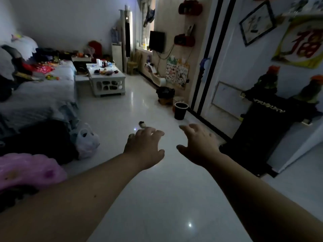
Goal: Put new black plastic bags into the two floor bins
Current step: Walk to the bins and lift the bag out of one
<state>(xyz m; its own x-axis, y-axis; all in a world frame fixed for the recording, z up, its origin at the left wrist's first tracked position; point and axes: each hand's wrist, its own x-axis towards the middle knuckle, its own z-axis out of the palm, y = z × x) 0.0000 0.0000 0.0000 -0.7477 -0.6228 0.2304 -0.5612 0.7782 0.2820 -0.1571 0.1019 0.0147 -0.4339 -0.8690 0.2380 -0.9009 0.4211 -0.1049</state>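
Note:
Two floor bins stand by the right wall ahead. The nearer bin [181, 110] is round, dark and looks lined in black. The farther bin [165, 95] is brownish with a black bag bunched over its top. A small dark roll-like object [142, 124] lies on the white floor just beyond my fingers; I cannot tell what it is. My left hand [145, 145] and my right hand [199, 142] are stretched out forward over the floor, palms down, fingers apart, holding nothing.
A sofa [40, 95] with clutter runs along the left, with a white plastic bag [86, 140], a dark heap and a pink bag [26, 170] at its near end. A white coffee table [106, 79] stands farther back. A black cabinet [262, 130] is at right.

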